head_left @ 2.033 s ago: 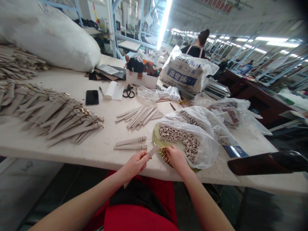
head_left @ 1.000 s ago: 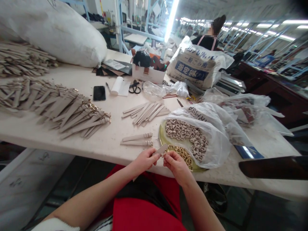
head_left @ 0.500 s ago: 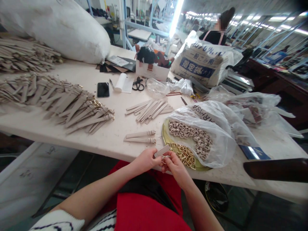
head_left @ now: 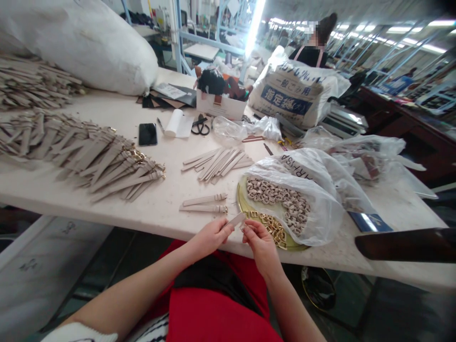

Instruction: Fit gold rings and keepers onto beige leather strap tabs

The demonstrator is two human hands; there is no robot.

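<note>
My left hand [head_left: 212, 239] is closed on a short beige strap [head_left: 236, 219], whose free end points up and right. My right hand [head_left: 261, 242] pinches a small gold buckle [head_left: 243, 227] beside that strap; the fingers partly cover it. Just beyond my hands, two beige straps with gold buckles [head_left: 204, 208] lie side by side on the table. To the right, a yellow-green tray [head_left: 241, 197] bears a heap of loose gold buckles [head_left: 272, 229] and many beige loops [head_left: 298, 213], the loops lying in an opened clear plastic bag [head_left: 329, 223].
Plain straps [head_left: 218, 164] lie fanned out mid-table. A long pile of buckled straps [head_left: 103, 159] covers the left side. Farther back are a phone [head_left: 147, 134], a paper roll [head_left: 174, 124], scissors [head_left: 200, 126] and a white box [head_left: 224, 107]. A dark bar [head_left: 402, 244] juts in at right.
My hands have drawn slightly apart. The buckle in my right fingers was close against the strap and my left hand before. The view has shifted a little.
</note>
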